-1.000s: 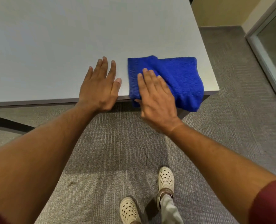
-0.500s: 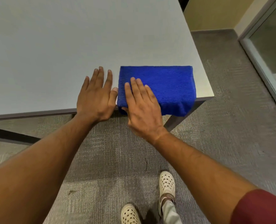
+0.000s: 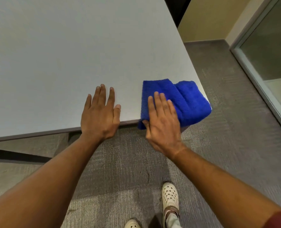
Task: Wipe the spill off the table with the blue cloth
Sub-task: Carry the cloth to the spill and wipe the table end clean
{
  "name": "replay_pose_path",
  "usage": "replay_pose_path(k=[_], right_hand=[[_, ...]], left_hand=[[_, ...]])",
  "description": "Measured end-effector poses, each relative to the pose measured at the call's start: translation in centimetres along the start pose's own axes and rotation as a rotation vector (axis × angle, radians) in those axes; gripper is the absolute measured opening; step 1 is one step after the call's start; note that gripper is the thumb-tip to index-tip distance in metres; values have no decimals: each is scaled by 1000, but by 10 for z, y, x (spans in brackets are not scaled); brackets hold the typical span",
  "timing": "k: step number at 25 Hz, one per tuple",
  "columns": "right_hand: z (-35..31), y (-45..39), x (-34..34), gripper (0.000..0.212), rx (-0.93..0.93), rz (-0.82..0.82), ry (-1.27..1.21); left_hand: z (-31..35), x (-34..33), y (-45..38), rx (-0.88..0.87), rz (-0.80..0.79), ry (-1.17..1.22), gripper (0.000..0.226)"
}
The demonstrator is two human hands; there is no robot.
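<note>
A folded blue cloth [image 3: 190, 102] lies bunched on the near right corner of the grey table [image 3: 70, 55], and its near edge hangs over the table's front. My right hand [image 3: 162, 122] presses flat on the cloth's left part, with the thumb tucked against the hanging corner. My left hand [image 3: 100, 114] rests flat on the table's front edge, to the left of the cloth and apart from it, fingers spread and holding nothing. I can see no spill on the tabletop.
Grey carpet [image 3: 226, 112] surrounds the table. A glass panel in a pale frame [image 3: 258, 83] stands at the right. A dark table leg bar [image 3: 16, 156] runs under the table at the left. My feet in white perforated shoes [image 3: 169, 196] are below.
The cloth has slid right along the front edge and bunched up at the table's corner, pushed by my right hand. My left hand stays flat in place, so the gap between hands has widened.
</note>
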State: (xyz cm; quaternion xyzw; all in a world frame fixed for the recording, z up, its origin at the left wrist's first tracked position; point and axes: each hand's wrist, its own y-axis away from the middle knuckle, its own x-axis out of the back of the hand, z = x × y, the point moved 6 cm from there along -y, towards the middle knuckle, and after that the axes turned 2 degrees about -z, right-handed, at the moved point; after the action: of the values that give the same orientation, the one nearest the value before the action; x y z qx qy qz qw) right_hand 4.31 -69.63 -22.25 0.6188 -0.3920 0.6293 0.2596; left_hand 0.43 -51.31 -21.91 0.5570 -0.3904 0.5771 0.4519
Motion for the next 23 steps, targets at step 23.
replay_pose_path(k=[23], right_hand=[[-39, -5, -6, 68, 180, 25, 14]], left_hand=[[1, 0, 2, -7, 87, -2, 67]])
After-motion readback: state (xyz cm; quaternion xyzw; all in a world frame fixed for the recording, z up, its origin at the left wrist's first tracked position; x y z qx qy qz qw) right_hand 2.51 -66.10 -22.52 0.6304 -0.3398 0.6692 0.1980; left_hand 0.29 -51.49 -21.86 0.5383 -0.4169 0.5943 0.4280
